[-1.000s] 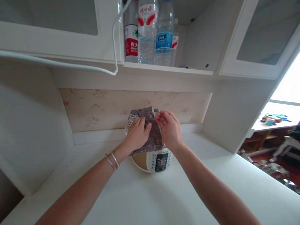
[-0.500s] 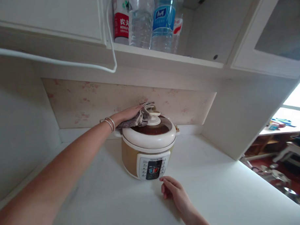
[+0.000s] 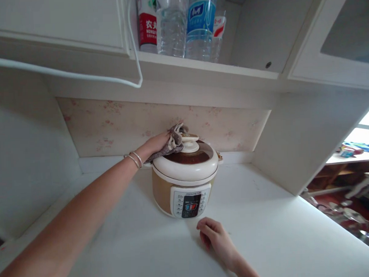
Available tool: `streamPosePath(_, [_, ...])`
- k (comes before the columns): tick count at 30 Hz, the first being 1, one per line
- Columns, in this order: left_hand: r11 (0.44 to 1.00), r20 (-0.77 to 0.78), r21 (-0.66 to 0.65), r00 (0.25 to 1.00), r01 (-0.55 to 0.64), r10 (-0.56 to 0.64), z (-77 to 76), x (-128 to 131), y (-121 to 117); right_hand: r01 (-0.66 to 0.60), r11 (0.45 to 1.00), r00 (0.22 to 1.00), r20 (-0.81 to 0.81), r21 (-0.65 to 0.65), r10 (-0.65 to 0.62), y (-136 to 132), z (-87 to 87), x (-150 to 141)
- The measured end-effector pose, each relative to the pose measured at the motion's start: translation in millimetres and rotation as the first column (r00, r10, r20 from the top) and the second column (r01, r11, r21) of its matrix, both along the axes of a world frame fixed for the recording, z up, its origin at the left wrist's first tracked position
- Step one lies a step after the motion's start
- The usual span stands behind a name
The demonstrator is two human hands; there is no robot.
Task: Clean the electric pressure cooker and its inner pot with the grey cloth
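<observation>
A cream and gold electric pressure cooker [image 3: 163,191] stands on the white counter, its dark control panel [image 3: 191,205] facing me. On the left part of its lid, my left hand [image 3: 159,142] is closed over a crumpled grey-brown cloth [image 3: 174,141], pressing it beside the pale lid handle [image 3: 190,145]. The fingertips are hidden by the cloth. My right hand [image 3: 214,235] is low in front of the cooker, apart from it, with the fingers curled in and nothing visible in them.
Several plastic bottles [image 3: 172,32] stand on the open cabinet shelf above. A white cable [image 3: 79,77] hangs across the upper left. Behind the cooker is a floral wall panel [image 3: 126,120]. A side panel [image 3: 281,147] closes off the right; pots [image 3: 347,217] lie beyond it.
My left hand and the cloth have shifted slightly left of the lid handle, uncovering more of it. The right hand's fingers are curled a little more. The view has tilted slightly.
</observation>
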State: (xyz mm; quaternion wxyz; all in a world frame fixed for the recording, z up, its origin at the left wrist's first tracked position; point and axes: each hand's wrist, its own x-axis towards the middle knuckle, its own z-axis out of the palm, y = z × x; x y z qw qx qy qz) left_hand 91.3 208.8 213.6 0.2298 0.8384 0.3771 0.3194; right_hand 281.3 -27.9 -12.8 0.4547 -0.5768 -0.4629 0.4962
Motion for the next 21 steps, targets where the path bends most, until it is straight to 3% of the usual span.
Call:
streamPosePath(2, [0.990,-0.093,0.136,0.994,-0.041,0.054,-5.9,-5.0,-13.2,0.003,1.000,0.999,0.049,0.014,-0.004,-0.2,-0.7,-1.7])
streamPosePath(5, [0.922,-0.238,0.367,0.946,-0.122,0.220,-20.2,-7.2,-50.4,0.000,1.000,0.995,0.100,0.022,-0.002,-0.4,-2.3,-4.9])
streamPosePath(7, [0.862,-0.244,0.464,0.906,-0.205,0.347,-33.0,-3.4,-86.1,-0.006,1.000,0.994,0.106,0.021,0.003,-0.4,-3.9,-7.2])
streamPosePath(9, [0.791,-0.139,0.502,0.870,-0.350,0.473,-46.0,4.8,-124.4,-0.012,1.000,0.993,0.120,0.028,0.008,-0.6,-5.4,-9.3])
streamPosePath(11, [0.743,-0.121,0.581,0.866,-0.334,0.484,-55.6,15.3,-156.0,-0.019,0.999,0.989,0.149,0.040,0.013,-1.3,-6.4,-10.4])
streamPosePath(13, [0.720,-0.134,0.629,0.871,-0.294,0.473,-58.2,24.6,-172.9,-0.026,0.998,0.986,0.168,0.052,0.017,-2.7,-6.4,-10.4])
streamPosePath(16, [0.748,-0.172,0.600,0.867,-0.285,0.468,-46.2,30.3,-164.4,-0.038,0.997,0.984,0.175,0.062,0.027,-5.9,-4.7,-8.9])
streamPosePath(21, [0.898,-0.284,0.342,0.881,-0.276,0.378,-8.7,16.3,-93.7,-0.061,0.997,0.974,0.224,0.054,0.048,-9.0,-3.2,-7.5])
